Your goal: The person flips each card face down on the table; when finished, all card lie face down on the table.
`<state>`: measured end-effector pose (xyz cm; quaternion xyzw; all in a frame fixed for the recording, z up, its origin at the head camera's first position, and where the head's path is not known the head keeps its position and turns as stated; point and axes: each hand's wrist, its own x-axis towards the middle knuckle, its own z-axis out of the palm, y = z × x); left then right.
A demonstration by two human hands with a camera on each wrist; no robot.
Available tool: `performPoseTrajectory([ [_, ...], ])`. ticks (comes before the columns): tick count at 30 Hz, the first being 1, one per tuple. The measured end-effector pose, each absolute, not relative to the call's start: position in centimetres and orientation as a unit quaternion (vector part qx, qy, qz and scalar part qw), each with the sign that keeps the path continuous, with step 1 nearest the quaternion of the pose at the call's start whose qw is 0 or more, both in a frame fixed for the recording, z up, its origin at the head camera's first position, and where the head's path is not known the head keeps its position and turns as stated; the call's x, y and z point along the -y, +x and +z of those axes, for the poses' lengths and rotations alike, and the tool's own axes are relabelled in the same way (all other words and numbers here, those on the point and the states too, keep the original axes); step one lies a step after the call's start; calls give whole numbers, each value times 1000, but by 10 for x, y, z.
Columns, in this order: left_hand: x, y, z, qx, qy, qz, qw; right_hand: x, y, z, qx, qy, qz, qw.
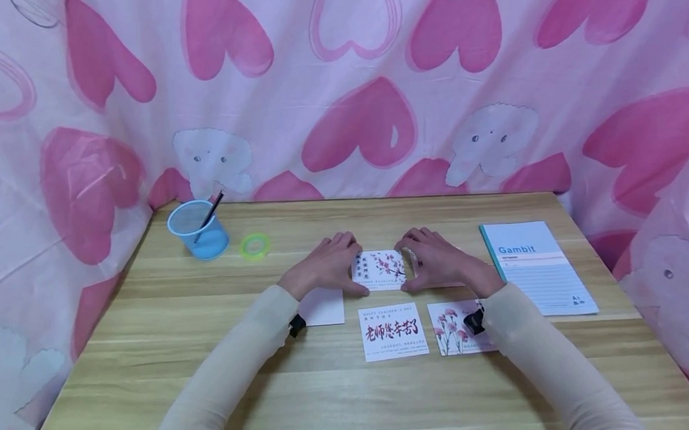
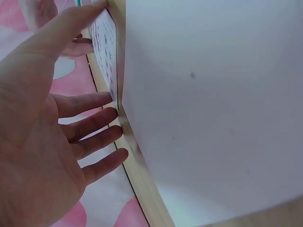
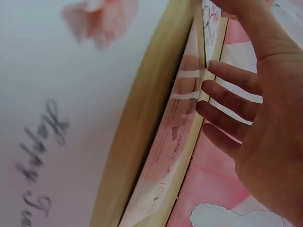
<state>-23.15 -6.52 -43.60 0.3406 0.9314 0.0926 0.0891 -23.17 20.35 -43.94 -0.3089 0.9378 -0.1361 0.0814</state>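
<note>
A white card with pink blossoms and dark writing [image 1: 379, 270] lies flat on the table between both hands. My left hand [image 1: 331, 267] is at its left end, thumb near the front corner and fingers toward the back edge. At the right end, my right hand [image 1: 436, 259] lies in a mirrored way. In both wrist views the fingers are extended and loosely spread, touching or close to the card's ends. A blank white card [image 2: 213, 104] lies below the left wrist. Partly covered by the right hand is a pinkish glossy card [image 3: 161, 165].
Nearer on the wooden table lie a card with red writing [image 1: 394, 332] and a carnation card [image 1: 453, 330]. A notebook [image 1: 540, 269] is at the right. Back left stand a blue mesh cup [image 1: 209, 243] with a dark pen and a yellow-green tape roll [image 1: 254, 235].
</note>
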Motion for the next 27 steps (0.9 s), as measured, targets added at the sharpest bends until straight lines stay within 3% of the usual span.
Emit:
performPoseTrajectory([
  [14, 53, -229, -436, -932, 357, 16, 63, -204, -230, -443, -932, -328, -134, 73],
  [27, 50, -223, -435, -929, 361, 37, 67, -199, -227, -444, -928, -346, -125, 64],
])
